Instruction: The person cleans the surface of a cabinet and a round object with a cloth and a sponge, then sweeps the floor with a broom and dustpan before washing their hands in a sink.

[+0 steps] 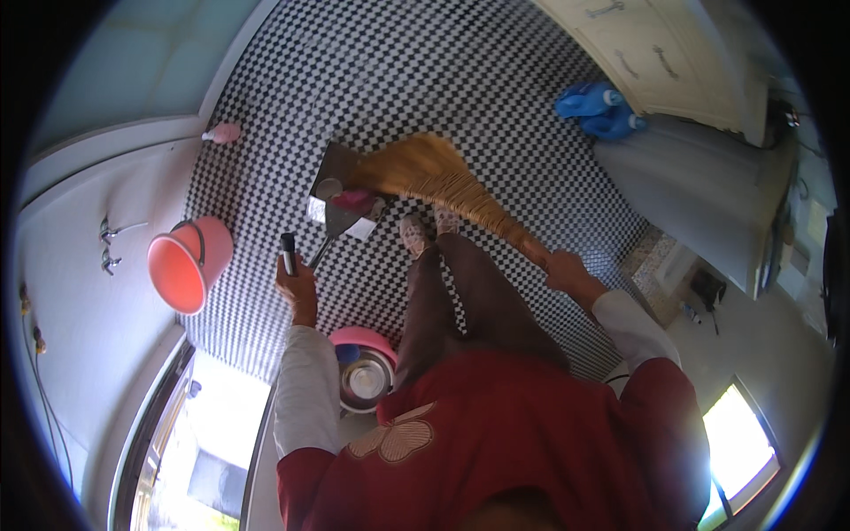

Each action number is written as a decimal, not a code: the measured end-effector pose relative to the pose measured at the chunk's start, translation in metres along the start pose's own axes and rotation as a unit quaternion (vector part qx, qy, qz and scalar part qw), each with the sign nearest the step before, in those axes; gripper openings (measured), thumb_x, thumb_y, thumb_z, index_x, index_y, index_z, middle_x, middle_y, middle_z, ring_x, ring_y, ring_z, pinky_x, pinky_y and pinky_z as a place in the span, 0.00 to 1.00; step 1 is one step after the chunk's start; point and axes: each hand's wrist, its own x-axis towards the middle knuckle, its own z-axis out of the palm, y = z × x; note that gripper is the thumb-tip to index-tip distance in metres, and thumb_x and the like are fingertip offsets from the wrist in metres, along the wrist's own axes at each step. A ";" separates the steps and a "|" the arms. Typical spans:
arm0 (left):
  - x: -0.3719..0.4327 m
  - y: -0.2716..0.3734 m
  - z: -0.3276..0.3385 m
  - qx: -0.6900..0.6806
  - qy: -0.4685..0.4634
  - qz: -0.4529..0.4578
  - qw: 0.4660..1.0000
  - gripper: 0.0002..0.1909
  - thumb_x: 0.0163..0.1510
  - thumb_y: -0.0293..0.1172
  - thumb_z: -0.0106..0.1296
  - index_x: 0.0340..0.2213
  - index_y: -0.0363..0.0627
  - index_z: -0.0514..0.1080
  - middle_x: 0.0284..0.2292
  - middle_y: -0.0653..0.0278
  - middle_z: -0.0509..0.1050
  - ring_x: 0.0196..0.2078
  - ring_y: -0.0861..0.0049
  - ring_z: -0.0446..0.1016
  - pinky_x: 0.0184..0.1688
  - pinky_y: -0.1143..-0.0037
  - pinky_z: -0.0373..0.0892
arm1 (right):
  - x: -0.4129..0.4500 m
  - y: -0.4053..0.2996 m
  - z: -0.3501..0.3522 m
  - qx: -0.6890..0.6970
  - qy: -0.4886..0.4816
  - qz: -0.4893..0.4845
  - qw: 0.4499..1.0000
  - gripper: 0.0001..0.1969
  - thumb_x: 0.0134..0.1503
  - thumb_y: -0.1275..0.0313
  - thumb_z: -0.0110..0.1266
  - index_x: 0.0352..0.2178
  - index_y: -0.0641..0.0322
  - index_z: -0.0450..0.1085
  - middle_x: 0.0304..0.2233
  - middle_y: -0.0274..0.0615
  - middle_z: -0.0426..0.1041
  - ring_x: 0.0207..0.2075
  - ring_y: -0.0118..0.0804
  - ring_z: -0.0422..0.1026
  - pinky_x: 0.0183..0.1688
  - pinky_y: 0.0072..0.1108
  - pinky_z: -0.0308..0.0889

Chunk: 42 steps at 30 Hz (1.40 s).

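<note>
My right hand (570, 273) grips the bound handle end of a straw broom (488, 206). The broom's bristles fan out to the left and overlap the right side of a dark dustpan (339, 162). In my left hand (297, 287) is the long handle (323, 251) of the dustpan, its black-tipped end standing above my fist. On the pan, by the bristle tips, lie a pink item (354, 199) and a small round pale piece (329, 188); I cannot tell what they are. A white rectangular piece (360, 228) shows beside the pan.
A pink bucket (159, 272) stands by the left wall, under taps (109, 245). Near my left leg are a pink basin (365, 337) and a steel pot (366, 381). Blue jugs (591, 103) stand by the cream cabinet (664, 60). A pink bottle (226, 133) sits near the far-left wall.
</note>
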 end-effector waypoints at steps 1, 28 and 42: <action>-0.003 0.022 -0.001 -0.042 -0.020 -0.045 0.998 0.05 0.54 0.28 0.51 0.30 0.39 0.73 0.16 0.63 0.72 0.15 0.77 0.71 0.20 0.75 0.67 | -0.014 0.007 -0.001 -0.002 0.008 0.009 1.000 0.39 0.43 0.75 0.58 0.60 0.53 0.58 0.29 0.57 0.74 0.32 0.53 0.75 0.37 0.36 0.71; -0.018 0.028 0.015 -0.077 0.081 -0.176 0.978 0.07 0.56 0.22 0.44 0.32 0.37 0.73 0.19 0.67 0.73 0.24 0.82 0.72 0.29 0.80 0.70 | 0.394 0.031 -0.350 0.601 0.309 0.104 0.730 0.42 0.47 0.74 0.57 0.64 0.66 0.49 0.46 0.53 0.68 0.38 0.43 0.72 0.39 0.36 0.71; -0.022 0.014 0.011 -0.028 0.085 -0.188 0.978 0.11 0.51 0.16 0.42 0.28 0.40 0.74 0.25 0.67 0.76 0.25 0.82 0.73 0.27 0.81 0.69 | 0.217 0.054 -0.277 0.291 0.171 0.113 0.935 0.50 0.44 0.72 0.57 0.67 0.51 0.40 0.32 0.50 0.76 0.33 0.41 0.76 0.37 0.28 0.71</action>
